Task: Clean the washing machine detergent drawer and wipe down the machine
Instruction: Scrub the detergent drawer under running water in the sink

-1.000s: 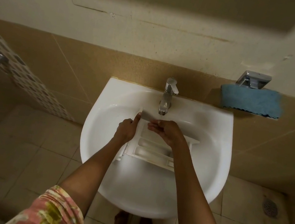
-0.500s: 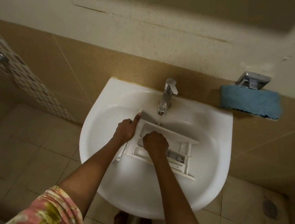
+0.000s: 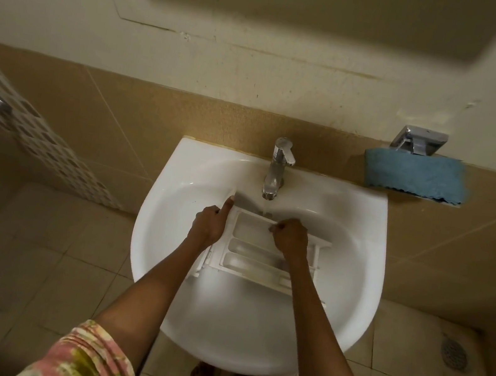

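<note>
fingers (image 3: 276,228) curled, left hand (image 3: 208,227) and right hand (image 3: 291,240) grip drawer (image 3: 250,251).

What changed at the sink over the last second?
The right hand dropped from under the tap into the drawer's large compartment, then came back up to its far rim, a little further right, fingers curled there. The left hand kept its grip on the drawer's left edge. The drawer stayed in the sink, and the water is still running.
</note>
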